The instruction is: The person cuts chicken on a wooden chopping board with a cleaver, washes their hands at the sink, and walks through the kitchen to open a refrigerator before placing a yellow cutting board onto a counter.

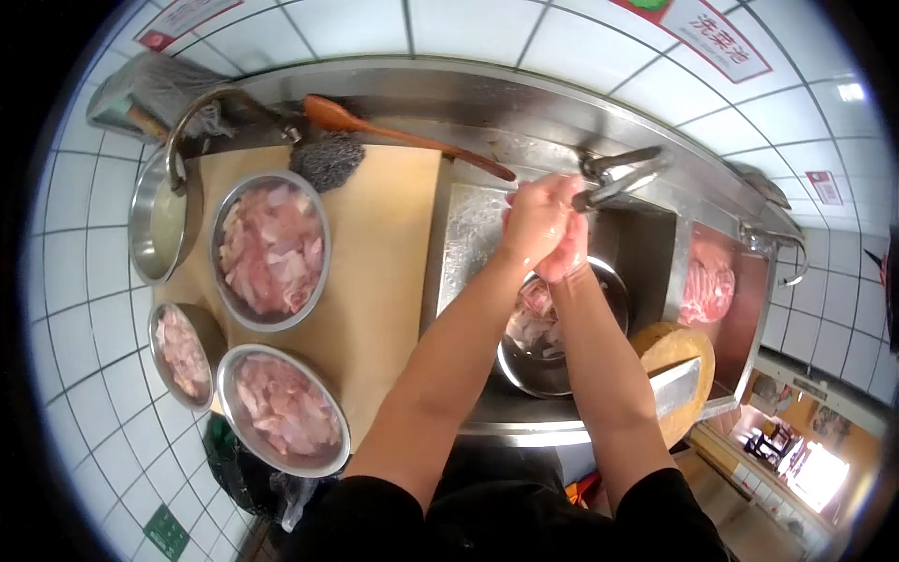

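My left hand (537, 217) and my right hand (568, 251) are clasped against each other below the tap (618, 183), wet and shiny. Their fingers are closed and overlapping, so anything between them is hidden. Beneath my wrists, a round metal bowl (507, 368) with pale pink meat pieces (537, 328) stands in the steel sink (637, 234). My forearms cover part of that bowl.
Left of the sink, a wooden board (384, 244) bears metal bowls of cut raw meat (272, 248), a steel-wool scourer (328, 161) and a wooden spoon (412, 139). On the right are a cleaver (676, 386), a round chopping block (698, 361) and a basin holding meat (708, 286).
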Demonstrator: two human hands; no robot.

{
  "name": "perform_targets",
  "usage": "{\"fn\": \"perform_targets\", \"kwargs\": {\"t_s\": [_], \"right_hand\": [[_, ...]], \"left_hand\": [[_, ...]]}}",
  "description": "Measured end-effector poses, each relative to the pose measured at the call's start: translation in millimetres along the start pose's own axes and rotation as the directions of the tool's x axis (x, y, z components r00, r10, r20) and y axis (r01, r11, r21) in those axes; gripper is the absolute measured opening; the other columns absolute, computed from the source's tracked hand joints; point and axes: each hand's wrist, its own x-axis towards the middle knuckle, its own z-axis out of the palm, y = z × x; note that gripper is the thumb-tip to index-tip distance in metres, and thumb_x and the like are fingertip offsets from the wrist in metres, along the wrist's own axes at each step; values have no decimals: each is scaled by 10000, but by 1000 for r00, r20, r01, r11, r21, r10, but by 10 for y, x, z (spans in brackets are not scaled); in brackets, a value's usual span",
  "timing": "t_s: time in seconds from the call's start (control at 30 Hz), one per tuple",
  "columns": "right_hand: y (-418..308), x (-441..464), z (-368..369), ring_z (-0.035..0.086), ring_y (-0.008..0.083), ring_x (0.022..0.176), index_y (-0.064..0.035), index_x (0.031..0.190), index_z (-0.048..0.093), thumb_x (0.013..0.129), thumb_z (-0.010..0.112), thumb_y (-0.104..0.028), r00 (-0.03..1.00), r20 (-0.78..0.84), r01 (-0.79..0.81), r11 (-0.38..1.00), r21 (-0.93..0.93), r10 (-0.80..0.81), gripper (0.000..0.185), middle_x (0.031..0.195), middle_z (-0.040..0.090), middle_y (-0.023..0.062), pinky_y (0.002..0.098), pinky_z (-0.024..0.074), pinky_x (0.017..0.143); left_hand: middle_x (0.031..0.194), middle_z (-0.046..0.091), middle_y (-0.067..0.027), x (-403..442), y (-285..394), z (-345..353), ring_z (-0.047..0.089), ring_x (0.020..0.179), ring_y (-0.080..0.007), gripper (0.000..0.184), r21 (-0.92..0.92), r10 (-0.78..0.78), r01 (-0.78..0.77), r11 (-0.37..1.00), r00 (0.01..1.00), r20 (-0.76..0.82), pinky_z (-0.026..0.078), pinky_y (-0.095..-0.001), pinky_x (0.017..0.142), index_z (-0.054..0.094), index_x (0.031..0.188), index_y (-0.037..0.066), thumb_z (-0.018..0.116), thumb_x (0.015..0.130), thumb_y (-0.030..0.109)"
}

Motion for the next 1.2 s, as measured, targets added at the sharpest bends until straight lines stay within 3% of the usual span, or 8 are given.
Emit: {"fn": "perform_targets", "kwargs": {"t_s": [0.3,0.4,0.5,0.7,0.83,0.93,1.1,1.2], "right_hand": [[412,-25,870,575,280,1155,-134,1297,519,962,490,-513,683,285,717,544,-436,-672,506,1238,596,117,442,450,1054],[-53,130,43,526,329,1255,-60,1372,502,1003,362,-639,990,142,-21,985,171,-4,701,1373,549,173,452,426,1072],[88,-74,397,380,304,1418,-95,1530,332,1013,373,-610,980,-157,54,918,-393,-125,731,1544,400,138,448,295,1180],[-49,75,63,374,295,1424,6,1493,366,994,390,-630,976,216,-100,892,441,3,809,1533,414,166,459,303,1177],[164,-201,567,471,261,1351,-27,1462,418,1033,348,-578,1000,23,-5,963,-270,12,702,1479,491,127,424,346,1140],[-28,-75,75,568,265,1210,-24,1287,545,1056,368,-482,998,59,5,981,-194,7,542,1324,592,148,350,471,983],[45,61,206,525,143,666,-20,930,567,1064,441,-301,959,258,-198,921,335,112,336,798,530,66,228,417,470],[59,133,199,412,116,524,-108,793,518,1072,414,-378,923,344,-266,933,242,174,401,634,376,-3,209,343,393]], "left_hand": [[1397,435,-321,-176,65,-326,352,1338,-492,517,-299,203,-140,944,960,191,234,-565,1123,485,1311,-90,454,990,314],[1467,373,-352,-20,-206,-296,252,1422,-518,653,-163,157,-119,980,956,247,148,-576,1185,410,1399,-115,450,993,396],[1460,383,-355,92,-375,-394,265,1425,-513,673,-66,89,-78,995,981,171,146,-599,1181,395,1396,-141,496,979,378],[1457,421,-335,-136,-89,-424,335,1401,-513,621,-114,283,-269,956,951,127,192,-663,1141,448,1379,-121,546,961,327],[1242,589,-302,157,-598,-479,552,1159,-495,322,306,290,-267,914,956,-34,403,-615,1000,633,1101,-12,578,931,256],[1048,674,-223,27,-638,-327,649,1002,-363,296,-199,-113,105,974,993,-28,520,-456,877,607,1115,-1,516,1010,260],[924,649,-139,-45,-327,-456,656,807,-255,453,-724,-327,560,-402,652,685,588,-418,699,620,990,-1,482,1029,429],[890,668,-146,-45,-163,-670,659,848,-268,416,-635,-265,617,-464,587,765,563,-436,812,637,1024,4,479,1020,388]]}}
